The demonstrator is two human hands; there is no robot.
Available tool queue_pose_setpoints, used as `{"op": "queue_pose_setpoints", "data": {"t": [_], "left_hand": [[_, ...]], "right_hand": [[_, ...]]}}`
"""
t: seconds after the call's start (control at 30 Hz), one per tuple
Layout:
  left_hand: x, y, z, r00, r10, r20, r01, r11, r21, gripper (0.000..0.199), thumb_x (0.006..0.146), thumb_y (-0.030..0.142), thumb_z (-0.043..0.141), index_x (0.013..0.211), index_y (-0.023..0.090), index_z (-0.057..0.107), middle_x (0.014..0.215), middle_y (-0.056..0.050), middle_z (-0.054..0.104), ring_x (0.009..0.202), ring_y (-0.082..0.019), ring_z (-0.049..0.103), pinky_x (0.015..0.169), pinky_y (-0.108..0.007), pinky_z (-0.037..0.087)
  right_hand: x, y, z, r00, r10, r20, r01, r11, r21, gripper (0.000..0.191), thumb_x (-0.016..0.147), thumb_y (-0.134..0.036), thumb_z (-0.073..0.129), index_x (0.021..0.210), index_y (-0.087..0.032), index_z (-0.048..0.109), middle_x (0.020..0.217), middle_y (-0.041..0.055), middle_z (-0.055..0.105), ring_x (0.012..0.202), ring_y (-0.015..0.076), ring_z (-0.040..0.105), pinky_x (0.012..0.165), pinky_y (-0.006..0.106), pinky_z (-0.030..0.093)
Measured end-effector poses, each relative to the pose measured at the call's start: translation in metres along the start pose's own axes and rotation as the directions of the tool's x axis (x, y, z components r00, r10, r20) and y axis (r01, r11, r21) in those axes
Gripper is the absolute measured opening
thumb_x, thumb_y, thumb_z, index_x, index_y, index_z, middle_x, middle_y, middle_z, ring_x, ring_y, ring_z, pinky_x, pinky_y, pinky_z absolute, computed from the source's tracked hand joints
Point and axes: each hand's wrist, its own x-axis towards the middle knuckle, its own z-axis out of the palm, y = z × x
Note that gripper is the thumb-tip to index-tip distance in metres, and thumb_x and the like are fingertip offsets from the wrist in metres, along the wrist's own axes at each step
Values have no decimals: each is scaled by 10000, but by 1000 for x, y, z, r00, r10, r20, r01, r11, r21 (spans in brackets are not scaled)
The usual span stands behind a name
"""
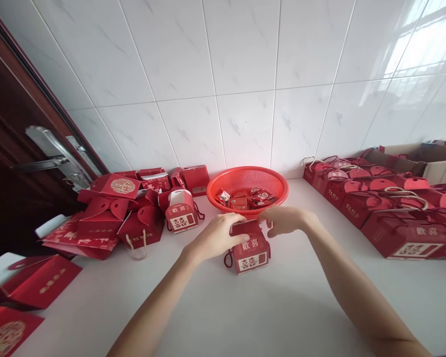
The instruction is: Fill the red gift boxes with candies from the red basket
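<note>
A small red paper gift box [253,253] with a cream label stands upright on the white surface in front of me. My left hand [217,235] grips its left side, thumb on the front flap and fingers behind the top. At the back right of the top, my right hand [284,221] has its fingers curled on the rear flap; the fingertips are partly hidden. Dark red cord handles hang at the box's sides. Just behind it is an orange-red plastic basket [278,191] holding several red wrapped packets [241,201].
A similar box [182,210] with its top open stands at left, near a pile of red boxes [102,218]. Rows of closed red boxes [371,203] and a cardboard carton [442,166] line the right. Behind are a tiled wall [245,119] and a door handle [55,158].
</note>
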Motion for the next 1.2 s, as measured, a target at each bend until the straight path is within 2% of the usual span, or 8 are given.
{"op": "queue_pose_setpoints", "data": {"t": [0.1, 0.3, 0.5, 0.6, 0.73, 0.9, 1.1, 1.2], "left_hand": [[2, -5, 4, 999, 1, 43, -2, 999, 32, 238, 853, 369, 648, 1029, 234, 734, 1053, -46, 665, 975, -240, 627, 881, -346, 488], [3, -7, 4, 995, -67, 76, 66, 998, 18, 260, 836, 400, 654, 1026, 241, 734, 1151, -56, 588, 1038, -243, 610, 931, -356, 468], [1, -12, 1, 963, -160, 218, 161, 987, 13, 397, 881, 479, 576, 1218, 272, 611, 1235, -62, 625, 1160, -272, 577, 944, -379, 458], [1, -13, 2, 958, -159, 239, 161, 987, 10, 439, 897, 493, 549, 1277, 274, 568, 1302, -74, 608, 1197, -282, 561, 958, -392, 451], [1, -11, 1, 964, -150, 220, 154, 988, -1, 394, 879, 483, 577, 1210, 272, 604, 1248, -76, 617, 1154, -276, 577, 948, -385, 465], [1, -9, 0, 970, -186, 156, 187, 982, 8, 371, 833, 508, 629, 1123, 277, 649, 1114, -68, 606, 1046, -270, 602, 904, -382, 490], [2, -7, 8, 978, -185, 100, 183, 983, 33, 390, 848, 496, 611, 1177, 291, 661, 1128, -74, 602, 1076, -289, 595, 920, -408, 487], [0, 4, -4, 977, -181, 116, 174, 982, 70, 415, 826, 484, 649, 1193, 291, 668, 1151, -80, 624, 1110, -301, 594, 901, -402, 501]], "right_hand": [[11, -1, 6, 1000, -30, -3, 30, 999, -23, 364, 747, -265, 721, 1106, -219, 676, 1059, 72, 684, 905, 226, 654, 578, 245, 448], [32, 4, 15, 989, -137, 64, 135, 991, 23, 222, 707, -153, 720, 927, -176, 745, 986, 47, 730, 851, 193, 653, 600, 226, 440], [28, 5, 12, 990, -138, 3, 138, 990, 34, 58, 726, -164, 663, 734, -170, 720, 831, 32, 717, 724, 165, 613, 548, 230, 389], [17, 3, 4, 979, -194, -56, 199, 973, 115, 96, 723, -168, 616, 633, -164, 649, 728, 13, 672, 667, 140, 572, 538, 232, 367], [4, 2, -5, 952, -258, -167, 303, 876, 374, 167, 733, -208, 580, 571, -164, 579, 594, -22, 586, 573, 102, 499, 511, 223, 345], [-4, -1, -8, 903, -296, -311, 426, 705, 567, 208, 787, -271, 605, 615, -158, 582, 651, 14, 638, 660, 135, 589, 606, 250, 446], [-8, -11, -6, 907, -283, -312, 396, 827, 400, 242, 837, -268, 571, 621, -158, 565, 615, -13, 570, 567, 101, 484, 516, 234, 337], [-12, -15, -6, 914, -269, -303, 366, 871, 329, 226, 846, -275, 572, 650, -163, 574, 626, -10, 574, 582, 111, 497, 521, 236, 341]]}}
